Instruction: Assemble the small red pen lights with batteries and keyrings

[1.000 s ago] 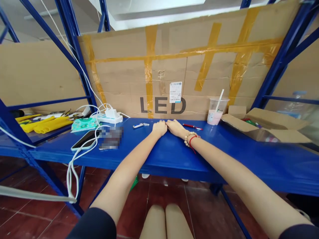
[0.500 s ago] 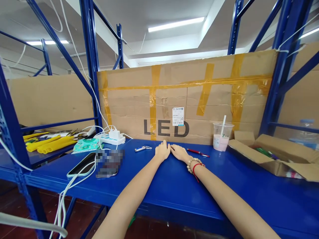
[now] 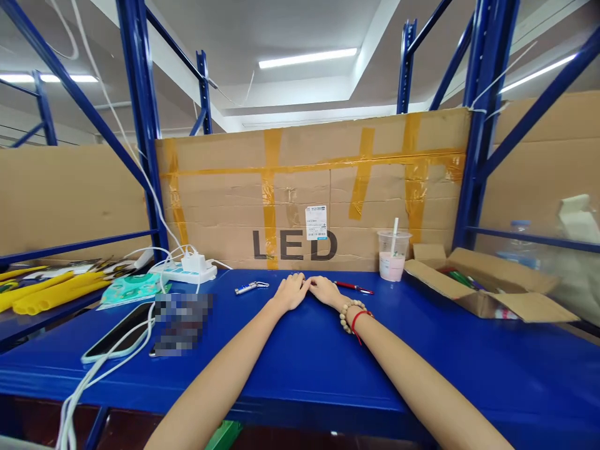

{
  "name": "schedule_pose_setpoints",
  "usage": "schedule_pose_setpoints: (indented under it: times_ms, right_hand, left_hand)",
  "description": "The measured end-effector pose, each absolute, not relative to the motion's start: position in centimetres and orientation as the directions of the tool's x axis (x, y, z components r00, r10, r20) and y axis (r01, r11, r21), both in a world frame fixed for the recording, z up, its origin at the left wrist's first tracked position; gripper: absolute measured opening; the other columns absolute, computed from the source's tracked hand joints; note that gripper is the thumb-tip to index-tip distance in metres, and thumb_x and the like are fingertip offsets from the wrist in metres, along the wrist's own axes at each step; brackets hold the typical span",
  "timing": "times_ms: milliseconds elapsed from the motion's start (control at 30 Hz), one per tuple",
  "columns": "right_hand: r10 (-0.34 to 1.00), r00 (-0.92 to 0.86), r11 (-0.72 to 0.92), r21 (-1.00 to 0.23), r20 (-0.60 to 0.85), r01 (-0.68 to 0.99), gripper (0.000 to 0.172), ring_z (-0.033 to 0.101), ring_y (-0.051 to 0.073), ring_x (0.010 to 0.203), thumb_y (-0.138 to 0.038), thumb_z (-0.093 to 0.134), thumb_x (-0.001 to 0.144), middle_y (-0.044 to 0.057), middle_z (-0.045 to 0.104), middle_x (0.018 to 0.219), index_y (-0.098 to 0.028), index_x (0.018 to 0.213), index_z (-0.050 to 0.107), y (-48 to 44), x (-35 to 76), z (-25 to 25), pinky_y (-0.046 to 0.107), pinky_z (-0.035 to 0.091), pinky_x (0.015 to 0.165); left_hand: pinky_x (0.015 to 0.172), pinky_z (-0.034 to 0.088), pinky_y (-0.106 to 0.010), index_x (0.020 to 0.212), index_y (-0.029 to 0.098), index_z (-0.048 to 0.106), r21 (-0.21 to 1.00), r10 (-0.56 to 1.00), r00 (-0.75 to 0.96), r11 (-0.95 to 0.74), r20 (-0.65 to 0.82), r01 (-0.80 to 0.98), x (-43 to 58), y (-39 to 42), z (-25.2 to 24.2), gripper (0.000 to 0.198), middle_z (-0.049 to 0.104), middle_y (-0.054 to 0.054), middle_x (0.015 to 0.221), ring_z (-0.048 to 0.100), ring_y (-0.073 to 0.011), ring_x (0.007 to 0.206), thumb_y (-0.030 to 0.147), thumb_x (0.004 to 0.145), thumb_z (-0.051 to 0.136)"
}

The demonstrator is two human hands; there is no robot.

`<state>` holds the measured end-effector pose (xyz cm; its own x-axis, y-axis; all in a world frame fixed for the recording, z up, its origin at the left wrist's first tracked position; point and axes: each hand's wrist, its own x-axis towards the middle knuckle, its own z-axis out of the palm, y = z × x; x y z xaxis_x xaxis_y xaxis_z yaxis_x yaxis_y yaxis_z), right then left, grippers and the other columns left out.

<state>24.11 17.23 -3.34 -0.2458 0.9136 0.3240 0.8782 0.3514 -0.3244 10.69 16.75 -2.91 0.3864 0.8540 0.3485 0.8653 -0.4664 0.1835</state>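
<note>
Both hands rest palm down on the blue shelf (image 3: 319, 369), side by side near its back. My left hand (image 3: 290, 292) lies flat with its fingers stretched forward, and its thumb side touches the other hand. My right hand (image 3: 327, 292) lies flat too, fingers pointing inward, with a bead bracelet (image 3: 345, 317) and a red cord on its wrist. Nothing shows in either hand. A red pen (image 3: 355, 287) lies just right of my right hand. Left of my left hand lies a small blue and silver keychain light (image 3: 252, 287) with a clip.
A cardboard sheet (image 3: 220, 212) marked LED stands behind. At right are a cup with a straw (image 3: 392, 259) and an open carton (image 3: 473, 290). At left are a phone (image 3: 119, 334), a blurred-out object (image 3: 182, 325), a power strip (image 3: 175, 272), wipes (image 3: 131, 287) and white cables.
The view has turned slightly right, so everything sits further left in the picture. My left hand's fingers have spread flatter on the shelf. The pen and keychain light stay where they lay.
</note>
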Motion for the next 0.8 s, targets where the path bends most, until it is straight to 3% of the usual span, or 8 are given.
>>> schedule_pose_setpoints:
  times_ms: [200, 533, 667, 800]
  right_hand:
    - [0.935, -0.188, 0.28, -0.297, 0.301, 0.913, 0.029, 0.057, 0.017, 0.091, -0.028, 0.035, 0.085, 0.003, 0.062, 0.1, -0.023, 0.098, 0.061, 16.9, 24.0, -3.3, 0.025, 0.039, 0.069]
    - [0.943, -0.22, 0.289, -0.292, 0.249, 0.912, 0.037, 0.056, 0.019, 0.092, -0.043, 0.034, 0.087, 0.006, 0.061, 0.102, -0.021, 0.098, 0.062, 17.0, 24.1, -3.1, 0.025, 0.038, 0.068]
    - [0.943, -0.248, 0.307, -0.287, 0.224, 0.907, 0.043, 0.056, 0.021, 0.09, -0.047, 0.032, 0.087, 0.009, 0.062, 0.099, -0.018, 0.093, 0.063, 16.9, 24.1, -2.7, 0.026, 0.038, 0.068]
    - [0.934, -0.285, 0.339, -0.282, 0.217, 0.897, 0.049, 0.056, 0.018, 0.085, -0.051, 0.026, 0.088, 0.005, 0.062, 0.095, -0.019, 0.086, 0.063, 16.7, 24.1, -2.4, 0.024, 0.036, 0.064]
  left_hand:
    - [0.084, 0.036, -0.037, 0.093, 0.018, 0.046, 0.196, 0.845, 0.419, -0.496, 0.331, 0.846, 11.2, 16.8, -3.3, 0.042, 0.053, -0.006, 0.105, 0.049, -0.0204, 0.1, 0.043, 0.09, 0.013]
    - [0.084, 0.035, -0.038, 0.091, 0.018, 0.045, 0.263, 0.864, 0.406, -0.483, 0.297, 0.835, 11.0, 16.6, -3.1, 0.042, 0.052, -0.008, 0.107, 0.05, -0.0224, 0.097, 0.046, 0.089, 0.014]
    - [0.083, 0.034, -0.037, 0.088, 0.019, 0.044, 0.419, 0.901, 0.333, -0.425, 0.277, 0.802, 11.1, 17.0, -3.3, 0.039, 0.054, -0.007, 0.104, 0.051, -0.0229, 0.096, 0.046, 0.088, 0.016]
    - [0.081, 0.035, -0.034, 0.079, 0.018, 0.047, 0.664, 0.933, 0.167, -0.346, 0.319, 0.663, 10.9, 18.0, -3.6, 0.04, 0.057, -0.007, 0.095, 0.051, -0.022, 0.092, 0.048, 0.086, 0.02]
